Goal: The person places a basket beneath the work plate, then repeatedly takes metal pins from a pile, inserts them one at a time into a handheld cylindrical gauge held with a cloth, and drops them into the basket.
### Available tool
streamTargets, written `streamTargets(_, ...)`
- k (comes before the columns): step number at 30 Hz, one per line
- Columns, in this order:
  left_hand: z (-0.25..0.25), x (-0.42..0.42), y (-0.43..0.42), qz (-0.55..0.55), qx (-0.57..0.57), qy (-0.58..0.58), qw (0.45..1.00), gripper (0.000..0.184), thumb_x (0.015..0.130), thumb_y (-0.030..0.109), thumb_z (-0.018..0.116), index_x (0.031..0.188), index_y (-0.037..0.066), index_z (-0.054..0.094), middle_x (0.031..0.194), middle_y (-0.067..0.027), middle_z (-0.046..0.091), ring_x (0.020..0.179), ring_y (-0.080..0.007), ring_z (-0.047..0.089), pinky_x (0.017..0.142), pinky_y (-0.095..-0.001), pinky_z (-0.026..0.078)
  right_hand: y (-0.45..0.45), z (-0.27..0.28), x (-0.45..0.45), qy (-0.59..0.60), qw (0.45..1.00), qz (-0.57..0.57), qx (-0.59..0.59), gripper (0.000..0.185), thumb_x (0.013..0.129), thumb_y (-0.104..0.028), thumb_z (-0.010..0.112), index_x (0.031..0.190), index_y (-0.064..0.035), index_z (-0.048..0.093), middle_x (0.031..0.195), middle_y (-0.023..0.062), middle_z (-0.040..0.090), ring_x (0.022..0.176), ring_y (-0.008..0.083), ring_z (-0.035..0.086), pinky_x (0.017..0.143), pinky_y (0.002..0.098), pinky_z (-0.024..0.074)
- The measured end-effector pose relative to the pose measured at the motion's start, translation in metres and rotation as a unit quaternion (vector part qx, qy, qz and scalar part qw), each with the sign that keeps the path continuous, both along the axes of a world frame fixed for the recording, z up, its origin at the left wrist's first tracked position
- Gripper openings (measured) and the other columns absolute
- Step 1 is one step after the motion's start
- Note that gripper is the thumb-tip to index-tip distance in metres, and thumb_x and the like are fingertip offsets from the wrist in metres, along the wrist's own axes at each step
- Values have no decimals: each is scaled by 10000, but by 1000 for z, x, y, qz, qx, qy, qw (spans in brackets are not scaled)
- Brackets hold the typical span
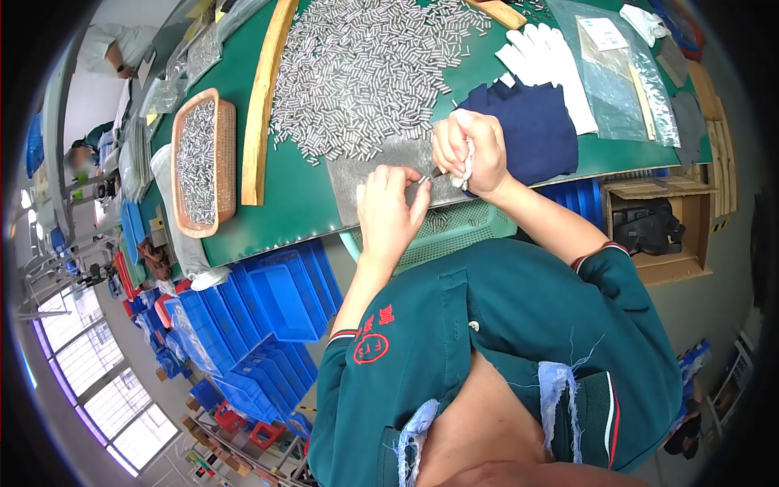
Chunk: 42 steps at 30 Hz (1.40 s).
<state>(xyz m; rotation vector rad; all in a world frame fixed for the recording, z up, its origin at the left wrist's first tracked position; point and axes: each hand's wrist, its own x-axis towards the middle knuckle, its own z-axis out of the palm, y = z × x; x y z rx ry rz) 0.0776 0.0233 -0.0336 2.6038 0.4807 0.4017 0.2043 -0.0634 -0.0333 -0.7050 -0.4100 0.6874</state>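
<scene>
Clearly, from the head view, you are bent over a green table (304, 213), with both hands near its front edge. Your left hand (388, 213) is curled, thumb and fingertips nearly together, pinching a small metal pin (423, 179) above a grey plate (349, 188). Your right hand (475, 150) is closed in a fist round a white-wrapped tool (467, 165), its dark tip pointing at the pin. Beyond the plate spreads a large pile (357, 81) of similar pins; a navy cloth (548, 134) lies beside your right hand. The pin should be light, stiff and hard to break; its smooth, shiny, round side probably rolls or slips easily. It is best taken across its middle, between thumb and forefinger pads, leaving both ends free.
</scene>
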Motion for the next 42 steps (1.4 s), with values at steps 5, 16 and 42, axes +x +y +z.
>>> streamTargets(5,-5,2,1,-17,-11,-13,1000,125,705,115,673,770,76,575,696,-18,507,630,-165,498,634,-302,361,0,-2,0,-11,999,44,8,435,904,-226,334,497,-70,333,416,44,342,343,108,292,371,256,301)
streamTargets(16,-9,0,1,-4,-33,-3,999,118,707,109,675,739,91,563,695,-17,517,679,-187,500,630,-320,335,-1,-2,0,10,999,42,21,427,899,-215,336,499,-63,333,419,47,345,342,108,291,369,255,300)
streamTargets(42,16,-6,13,-130,-38,29,990,83,733,151,653,801,119,617,738,-2,538,715,-187,507,650,-324,339,-2,-7,8,112,989,15,95,443,908,-277,313,506,-90,317,398,37,304,317,124,269,343,264,288)
